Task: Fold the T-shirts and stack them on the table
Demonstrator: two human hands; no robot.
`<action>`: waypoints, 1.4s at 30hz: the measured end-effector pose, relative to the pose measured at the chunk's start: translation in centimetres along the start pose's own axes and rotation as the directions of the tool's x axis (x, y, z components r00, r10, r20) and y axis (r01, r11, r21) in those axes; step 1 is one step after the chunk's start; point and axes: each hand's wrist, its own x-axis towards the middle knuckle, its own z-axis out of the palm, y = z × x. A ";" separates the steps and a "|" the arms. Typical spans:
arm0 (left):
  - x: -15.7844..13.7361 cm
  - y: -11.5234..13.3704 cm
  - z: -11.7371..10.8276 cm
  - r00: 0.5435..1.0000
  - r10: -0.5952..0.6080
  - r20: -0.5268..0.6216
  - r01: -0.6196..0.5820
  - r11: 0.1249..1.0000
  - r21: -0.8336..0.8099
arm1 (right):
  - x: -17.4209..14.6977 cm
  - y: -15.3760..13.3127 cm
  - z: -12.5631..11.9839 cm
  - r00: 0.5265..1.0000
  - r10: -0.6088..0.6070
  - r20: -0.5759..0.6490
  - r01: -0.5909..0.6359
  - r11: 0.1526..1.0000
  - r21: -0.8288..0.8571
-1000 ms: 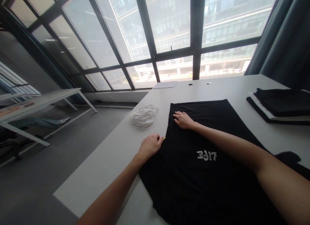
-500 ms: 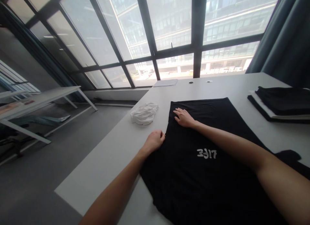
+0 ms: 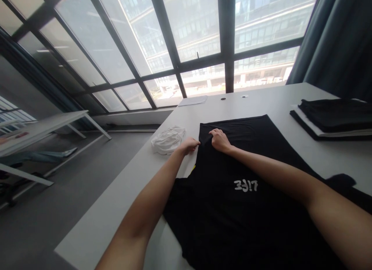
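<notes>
A black T-shirt (image 3: 215, 215) lies spread on the white table (image 3: 116, 200), its white "LIFE" lettering upside down from where I look. My left hand (image 3: 191, 145) pinches the shirt's left edge near its far corner. Just right of it, my right hand (image 3: 221, 140) rests on the cloth with its fingers curled in, gripping a bit of the fabric. Small creases run between the two hands. Below my left hand, a small yellow spot (image 3: 193, 168) shows at the shirt's edge. A crumpled white cloth (image 3: 167, 140) sits left of my left hand.
Folded dark and white garments (image 3: 334, 117) are stacked at the right. A sheet of paper (image 3: 192, 101) lies near the table's far edge. Windows and a dark curtain (image 3: 328, 41) stand behind. Another table (image 3: 52, 126) is at the left, with a person's leg below it.
My left hand has moved away from me along the shirt's left edge to near the far corner. My right hand's fingers, flat and spread before, are now curled. The view has shifted slightly.
</notes>
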 end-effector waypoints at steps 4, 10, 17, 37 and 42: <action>1.8 0.8 -0.3 0.996 -0.033 0.086 0.044 0.990 -0.135 | 0.2 -0.1 -0.2 0.998 0.058 0.024 -0.057 0.998 -0.010; 3.3 1.4 -1.5 0.959 -0.163 0.234 0.232 0.922 -0.310 | 0.1 -0.5 -0.6 0.997 0.066 0.029 -0.065 0.997 -0.045; 4.2 1.1 -1.7 0.974 -0.141 0.175 0.194 0.921 -0.337 | -0.2 -1.0 -1.0 0.997 0.069 0.035 -0.066 0.994 -0.085; 5.4 0.2 2.0 0.828 0.531 -0.180 -0.422 0.801 0.424 | -1.2 -1.6 -0.8 0.981 -0.130 0.141 0.154 0.973 -0.173; 5.3 -0.6 3.6 0.878 0.465 0.112 -0.440 0.693 0.571 | -1.2 -1.2 -0.3 0.982 -0.078 0.174 0.099 0.988 -0.115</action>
